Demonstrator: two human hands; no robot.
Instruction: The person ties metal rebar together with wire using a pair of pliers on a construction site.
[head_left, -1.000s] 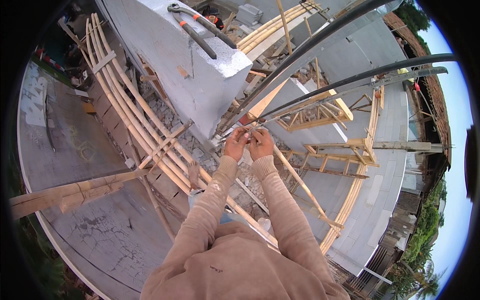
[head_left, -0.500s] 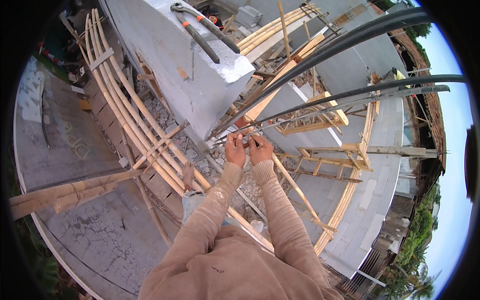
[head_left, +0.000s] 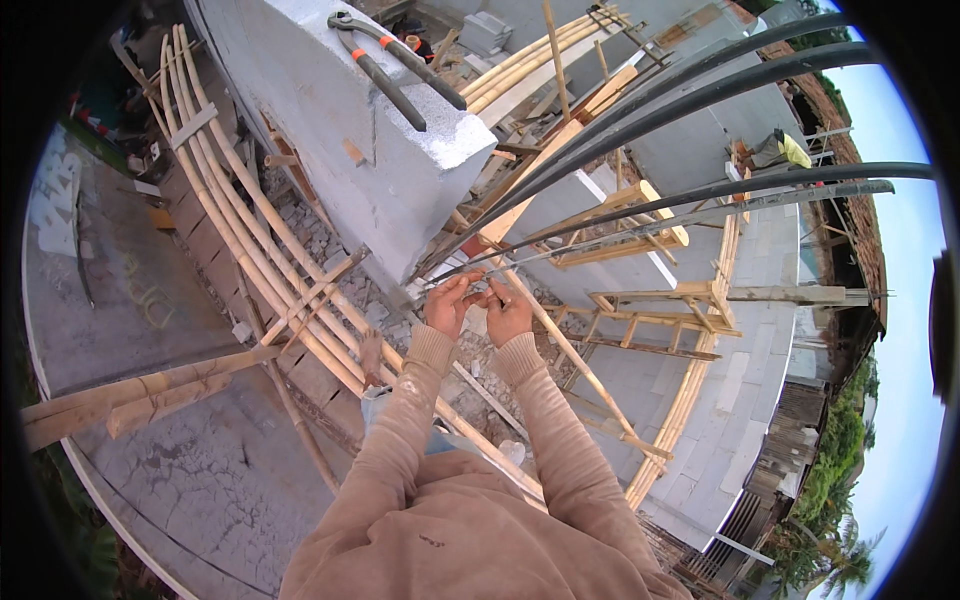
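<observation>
My left hand [head_left: 447, 306] and my right hand [head_left: 508, 314] are close together in front of me, just below the dark steel rods [head_left: 640, 119]. Their fingers are pinched around something small and thin, too small to make out. The rods run from beside the grey block wall [head_left: 400, 190] out to the upper right. A pair of pincers [head_left: 385, 85] with dark handles and orange bands lies on the wall's pale top, beyond my hands.
Bamboo poles [head_left: 240, 215] curve along the left, crossed by thicker bamboo [head_left: 150, 385]. My bare foot [head_left: 371, 352] rests by these poles. A wooden frame [head_left: 640, 325] stands at the right against a block wall [head_left: 740, 380]. Rubble [head_left: 400, 325] lies below.
Both hands have shifted slightly left and down, with the fingertips drawn a little apart. The whole view has moved slightly. The pincers stay on the wall.
</observation>
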